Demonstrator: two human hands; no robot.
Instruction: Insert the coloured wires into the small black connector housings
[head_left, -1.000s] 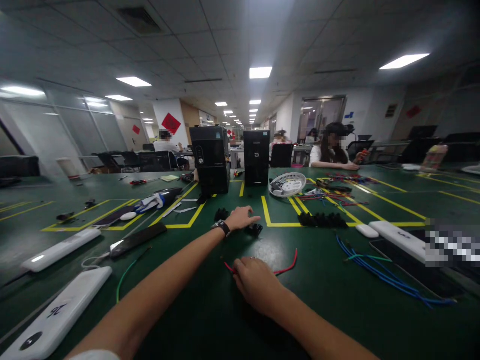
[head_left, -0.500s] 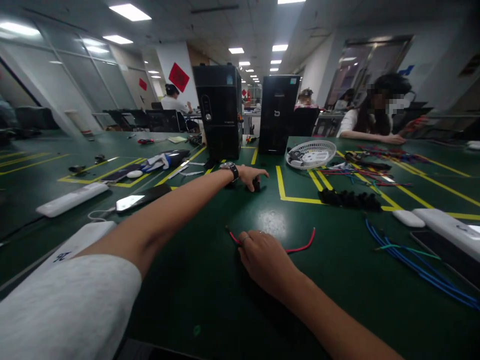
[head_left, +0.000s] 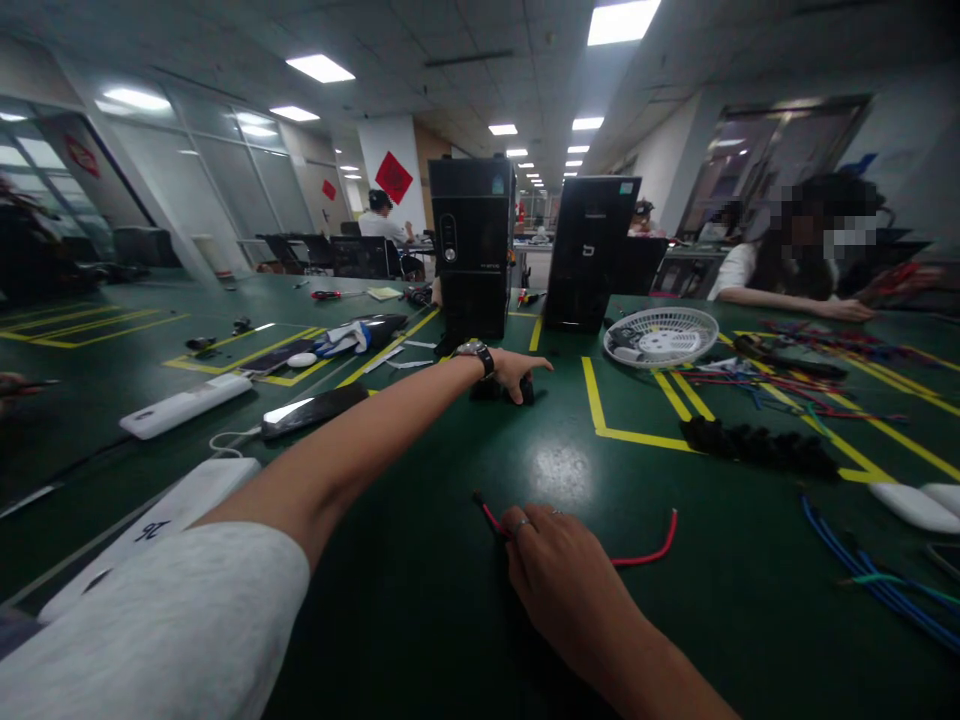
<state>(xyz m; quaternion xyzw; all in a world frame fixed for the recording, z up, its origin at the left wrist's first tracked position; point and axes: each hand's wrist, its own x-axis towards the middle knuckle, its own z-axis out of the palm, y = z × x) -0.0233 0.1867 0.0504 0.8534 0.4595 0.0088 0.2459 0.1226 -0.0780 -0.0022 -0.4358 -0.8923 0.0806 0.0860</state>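
Note:
My right hand (head_left: 559, 555) is low over the green table, its fingers closed on a short red wire (head_left: 649, 558). One end of the wire, with a dark tip, sticks out left of the fingers; the other curves up at the right. Farther out, my left hand (head_left: 521, 372), with a watch (head_left: 480, 352) on its wrist, reaches to small black parts (head_left: 491, 390) on the table. Its index finger is stretched to the right and its thumb points down, with a black piece between them. My palm hides the other fingers.
Two black computer towers (head_left: 472, 250) stand beyond my left hand. On the right are a white basket (head_left: 664, 338), a row of black pieces (head_left: 757, 447), blue wires (head_left: 874, 575) and a seated person (head_left: 795, 270). White power strips (head_left: 187, 405) lie at the left.
The whole view has shifted, so the scene sits farther right and lower. My left hand stays by the black parts, more of which now show. My right hand keeps hold of the red wire.

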